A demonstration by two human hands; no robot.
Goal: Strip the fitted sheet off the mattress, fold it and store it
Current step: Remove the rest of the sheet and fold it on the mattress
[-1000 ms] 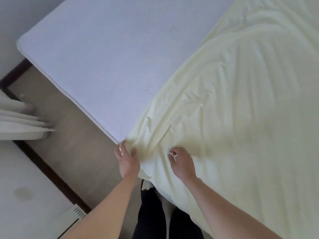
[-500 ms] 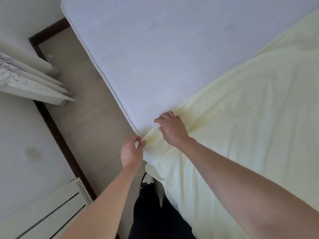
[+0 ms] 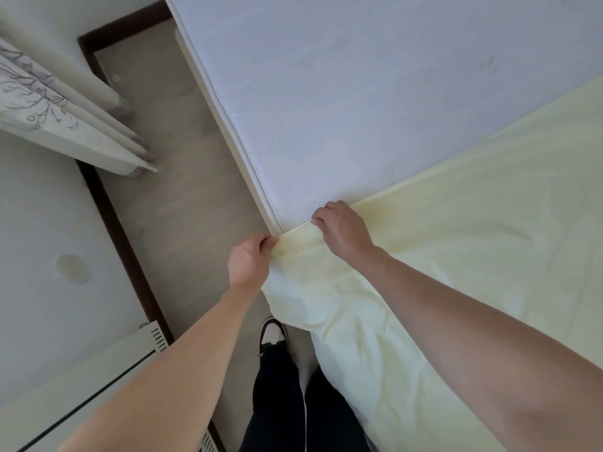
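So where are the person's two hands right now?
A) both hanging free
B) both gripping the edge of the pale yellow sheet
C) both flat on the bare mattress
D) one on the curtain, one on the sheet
B: the left hand and right hand both pinch the folded-back edge of the pale yellow sheet at the side of the mattress.

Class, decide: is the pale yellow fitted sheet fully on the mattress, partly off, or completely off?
Partly off: the pale yellow fitted sheet covers only the near part; white mattress lies bare beyond.
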